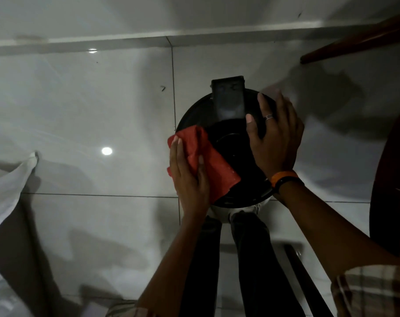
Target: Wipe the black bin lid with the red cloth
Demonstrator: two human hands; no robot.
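Seen from above, you stand over a round black bin lid (234, 143) on the glossy white tiled floor (91, 110), near the skirting where floor meets wall. Your left hand (190, 177) presses the red cloth (208, 156) flat against the lid's left side; the fingers (175, 152) lie stretched out over the fabric with the thumb laid across it, so the hand is open and pinning the cloth rather than gripping it. The cloth drapes from the lid's left rim down toward its near edge, one corner lying on the black surface.

Your right hand (275, 136) rests spread and open on the lid's right side, palm down, thumb pointing toward the raised black hinge block (227, 99) at the lid's far edge. It holds nothing. A dark banded ring (268, 116) shows on one finger, and an orange and black wristband (283, 179) circles the wrist.

Below the lid's near rim a strip of the pale bin body (240, 209) shows, and your dark trouser legs (251, 259) stand just behind it. A brown wooden furniture leg (354, 42) slants in at the upper right, a dark rounded wooden edge (391, 179) runs down the right side, and white fabric (9, 186) lies on the floor at the left.
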